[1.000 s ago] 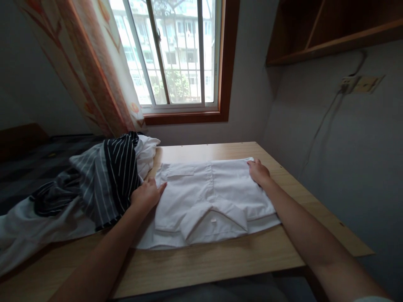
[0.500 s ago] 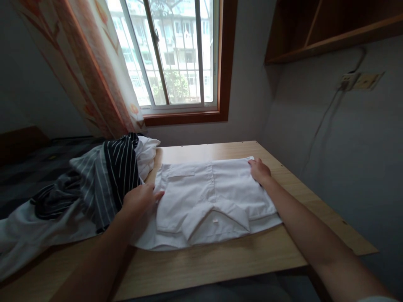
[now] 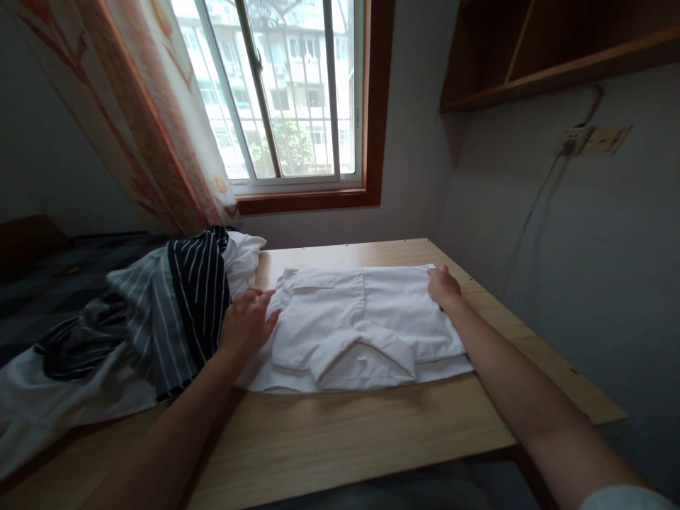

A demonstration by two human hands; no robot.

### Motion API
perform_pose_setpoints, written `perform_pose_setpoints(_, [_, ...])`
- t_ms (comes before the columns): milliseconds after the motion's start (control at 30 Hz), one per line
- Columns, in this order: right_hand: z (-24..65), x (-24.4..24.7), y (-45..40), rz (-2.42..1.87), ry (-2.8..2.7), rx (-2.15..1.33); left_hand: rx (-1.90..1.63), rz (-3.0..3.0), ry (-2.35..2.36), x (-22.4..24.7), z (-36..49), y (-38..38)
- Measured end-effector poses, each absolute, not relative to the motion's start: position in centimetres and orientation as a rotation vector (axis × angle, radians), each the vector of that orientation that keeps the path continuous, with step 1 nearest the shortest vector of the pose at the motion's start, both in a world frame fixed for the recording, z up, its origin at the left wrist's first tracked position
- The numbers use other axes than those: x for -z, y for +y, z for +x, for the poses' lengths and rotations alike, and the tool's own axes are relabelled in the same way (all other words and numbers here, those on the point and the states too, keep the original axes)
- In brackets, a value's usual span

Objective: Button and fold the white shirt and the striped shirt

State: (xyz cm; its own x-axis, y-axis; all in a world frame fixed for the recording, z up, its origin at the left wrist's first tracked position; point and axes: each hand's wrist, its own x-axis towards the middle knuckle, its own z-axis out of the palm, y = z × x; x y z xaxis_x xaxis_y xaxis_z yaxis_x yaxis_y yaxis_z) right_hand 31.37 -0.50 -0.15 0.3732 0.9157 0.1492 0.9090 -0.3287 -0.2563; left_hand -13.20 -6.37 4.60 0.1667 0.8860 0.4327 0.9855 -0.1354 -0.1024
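Observation:
A white collared shirt (image 3: 329, 319) lies folded on the wooden table (image 3: 340, 432), its collar pointing toward me and a chest pocket at the far left. At the shirt's left edge is my left hand (image 3: 248, 320), fingers stretched forward and thumb apart, touching the fabric. My right hand (image 3: 444, 286) is closed on the shirt's far right corner, thumb and fingertips pinching the cloth. The undersides of both hands are hidden.
A heap of clothes, including a black-and-grey striped garment (image 3: 196, 283), lies left of the shirt. Behind stand a window (image 3: 287, 92) and a flowered curtain (image 3: 127, 113). A wooden shelf (image 3: 557, 64) and a wall socket (image 3: 579, 139) are at right.
The shirt has shifted slightly away from me, its near edge now farther back. My left hand has moved forward and right, its fingers spreading from a grip. My right hand still pinches the corner.

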Motion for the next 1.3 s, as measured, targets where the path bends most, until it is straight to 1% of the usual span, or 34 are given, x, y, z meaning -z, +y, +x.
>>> perform_pose_setpoints(100, [31.7,0.0,-0.6,-2.397,-1.644,0.114,0.528,-2.240,-1.592,-3.4,-11.4,-7.1])
perform_pose_setpoints(167, [31.6,-0.2,-0.7,-2.353,-1.701,0.244,0.475,-2.392,-1.603,-2.1,-10.1,-7.7])
perform_pose_setpoints(233, [31.0,-0.3,-0.7,-2.240,-1.827,0.308,0.323,-2.488,-1.712,-0.8,-8.9,-8.2])
perform_pose_setpoints(300, [29.9,-0.1,-0.7,-2.107,-2.011,0.252,0.180,-2.535,-1.797,0.0,-8.2,-8.5])
perform_pose_setpoints(400, [27.8,0.5,-0.7,-2.010,-2.193,-0.018,0.075,-2.564,-1.836,0.2,-8.0,-8.5])
perform_pose_setpoints(500, [26.3,1.0,-0.7,-2.027,-2.207,-0.211,0.021,-2.573,-1.844,-0.3,-8.1,-8.7])
perform_pose_setpoints(600, [26.0,1.1,-0.8,-2.049,-2.202,-0.230,0.017,-2.576,-1.806,-1.1,-8.1,-9.1])
perform_pose_setpoints(700, [26.2,1.1,-0.9,-2.057,-2.217,-0.212,0.040,-2.555,-1.702,-2.9,-7.6,-8.7])
perform_pose_setpoints(800, [26.4,1.2,-0.8,-2.042,-2.245,-0.198,0.069,-2.515,-1.670,-5.6,-6.2,-6.4])
perform_pose_setpoints(900, [26.3,1.3,-0.8,-2.032,-2.255,-0.195,0.246,-2.619,-1.485,-7.1,-3.9,-2.8])
perform_pose_setpoints(1000, [26.2,1.1,-1.0,-2.030,-2.255,-0.201,0.431,-2.663,-1.317,-5.8,-1.4,0.1])
perform_pose_setpoints(1033, [26.2,1.0,-1.1,-2.031,-2.252,-0.203,0.412,-2.674,-1.342,-5.0,-0.7,0.7])
perform_pose_setpoints(1167, [26.1,0.0,-1.4,-2.034,-2.259,-0.235,0.150,-2.752,-1.592,-1.5,0.6,1.3])
perform_pose_setpoints(1300, [23.8,-1.8,-0.9,-2.069,-2.189,-0.154,0.095,-2.764,-1.643,-0.6,0.5,0.7])
